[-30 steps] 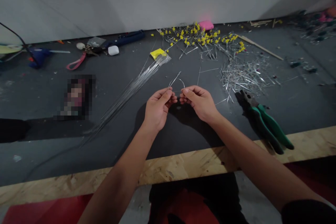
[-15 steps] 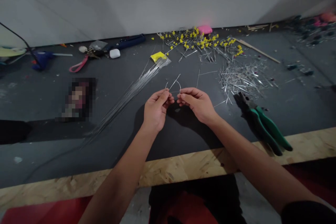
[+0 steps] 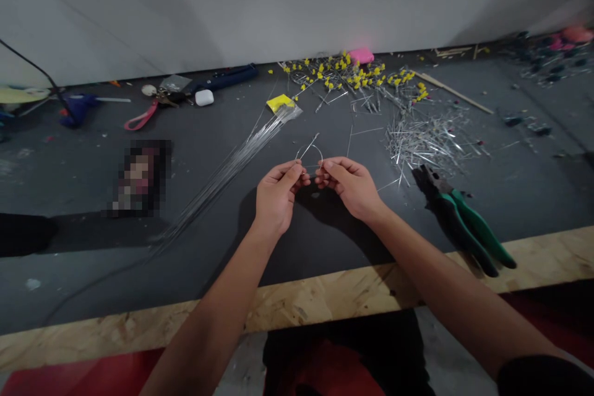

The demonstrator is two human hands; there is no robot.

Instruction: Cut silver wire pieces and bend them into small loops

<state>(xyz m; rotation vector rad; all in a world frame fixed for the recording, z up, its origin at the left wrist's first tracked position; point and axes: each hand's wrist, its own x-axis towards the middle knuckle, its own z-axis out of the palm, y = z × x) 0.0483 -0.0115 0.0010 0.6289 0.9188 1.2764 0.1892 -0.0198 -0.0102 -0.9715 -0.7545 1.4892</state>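
Observation:
My left hand (image 3: pixel 277 195) and my right hand (image 3: pixel 350 184) are held close together above the dark table top (image 3: pixel 325 241), fingers pinched. Between them they grip a thin silver wire (image 3: pixel 312 150) bent into a small loop that arches up just beyond the fingertips. A long bundle of straight silver wires (image 3: pixel 223 170) in a clear sleeve with a yellow tag (image 3: pixel 279 103) lies to the left of my left hand. Green-handled pliers (image 3: pixel 464 223) lie on the table to the right of my right hand.
A heap of cut wire pieces (image 3: pixel 431 136) lies behind the pliers, and yellow-tipped wire pieces (image 3: pixel 352 74) with a pink object (image 3: pixel 361 55) near the wall. Keys on a pink strap (image 3: pixel 146 110), a white case (image 3: pixel 204 97) and a blue tool (image 3: pixel 77 106) lie at the back left. The wooden table edge (image 3: pixel 301 306) runs in front.
Both hands stay pinched on the wire loop; the fingers shift slightly and the loop looks a little tighter. The view has tilted slightly.

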